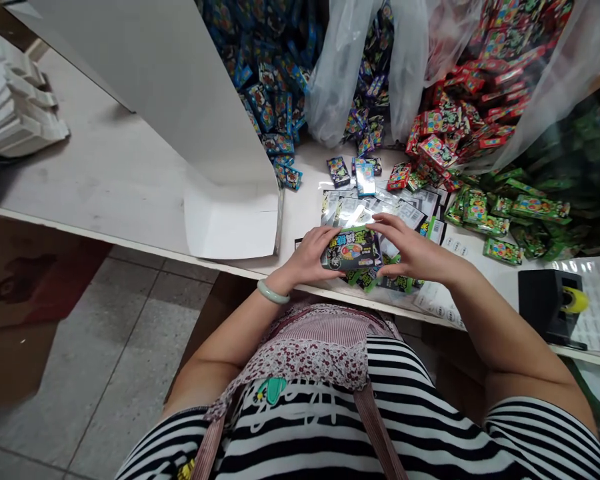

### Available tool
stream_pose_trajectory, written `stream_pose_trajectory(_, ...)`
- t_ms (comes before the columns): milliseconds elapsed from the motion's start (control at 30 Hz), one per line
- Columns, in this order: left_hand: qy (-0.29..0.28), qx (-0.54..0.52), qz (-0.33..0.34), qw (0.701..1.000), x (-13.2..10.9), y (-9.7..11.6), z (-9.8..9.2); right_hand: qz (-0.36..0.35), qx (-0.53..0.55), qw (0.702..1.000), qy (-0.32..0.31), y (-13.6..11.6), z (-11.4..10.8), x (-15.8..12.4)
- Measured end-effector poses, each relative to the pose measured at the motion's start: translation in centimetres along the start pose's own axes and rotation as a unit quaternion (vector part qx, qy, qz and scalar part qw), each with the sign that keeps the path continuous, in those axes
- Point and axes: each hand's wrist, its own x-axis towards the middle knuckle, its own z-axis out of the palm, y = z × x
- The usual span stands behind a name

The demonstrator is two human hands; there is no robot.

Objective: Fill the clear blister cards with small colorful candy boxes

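My left hand [310, 257] and my right hand [413, 250] both grip a clear packet of small green boxes [351, 250] from its two ends, just above the table's front edge. More green boxes [380, 281] lie under it. A stack of glossy clear bags with printed labels [380, 210] lies just behind my hands. A jade bangle sits on my left wrist.
Piles of small boxes fill the back: blue [270, 87], red [460, 113], green [510, 213], partly in clear plastic sacks. A large white open carton [220, 173] stands at the left. A black tape dispenser [550, 307] is at the right. White folded boxes [15, 107] lie far left.
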Motion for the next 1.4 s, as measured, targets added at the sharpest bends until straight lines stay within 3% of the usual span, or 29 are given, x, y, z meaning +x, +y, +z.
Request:
stream_pose_trajectory(100, 0.023, 0.007, -0.025, 0.999, -0.3, -0.2, -0.1, 0.014, -0.003, 0.998, 0.068, -1.1, 0.8, -0.3)
stream_pose_trajectory(233, 0.030, -0.007, -0.013, 0.999, -0.5, -0.4, 0.2, 0.025, 0.008, 0.997, 0.067, -1.7, 1.7, -0.3)
stream_pose_trajectory(300, 0.042, -0.017, -0.015, 0.999, -0.5, -0.6, 0.3, 0.058, 0.056, 0.989, 0.123, -0.4, 1.7, 0.8)
stream_pose_trajectory(400, 0.064, -0.020, -0.026, 0.997, -0.4, -0.7, 0.3, 0.164, 0.079, 0.956, 0.230, 3.4, 1.4, 4.7)
stream_pose_trajectory(567, 0.066, -0.007, -0.020, 0.998, -0.4, -0.2, 0.0, 0.309, -0.064, 0.935, 0.162, 8.1, 1.2, 13.3)
stream_pose_trajectory(700, 0.080, 0.006, -0.016, 0.997, -0.8, 0.1, -0.6, 0.358, -0.057, 0.919, 0.153, 9.2, 1.5, 15.9)
stream_pose_trajectory(867, 0.095, 0.012, -0.017, 0.995, -1.3, -0.6, -1.0, 0.268, 0.139, 0.914, 0.270, 9.9, 0.9, 12.2)
stream_pose_trajectory(1000, 0.111, 0.026, -0.025, 0.993, -1.0, -1.0, -0.5, 0.175, 0.234, 0.911, 0.290, 6.8, 0.3, 6.8)
stream_pose_trajectory(1200, 0.116, 0.074, -0.017, 0.990, -0.3, -0.8, 0.1, 0.169, 0.197, 0.923, 0.284, 0.6, 1.4, 1.8)
stream_pose_trajectory(1400, 0.099, 0.094, 0.026, 0.990, 0.0, 0.1, -0.3, 0.206, 0.261, 0.923, 0.192, 0.2, 2.1, 0.7)
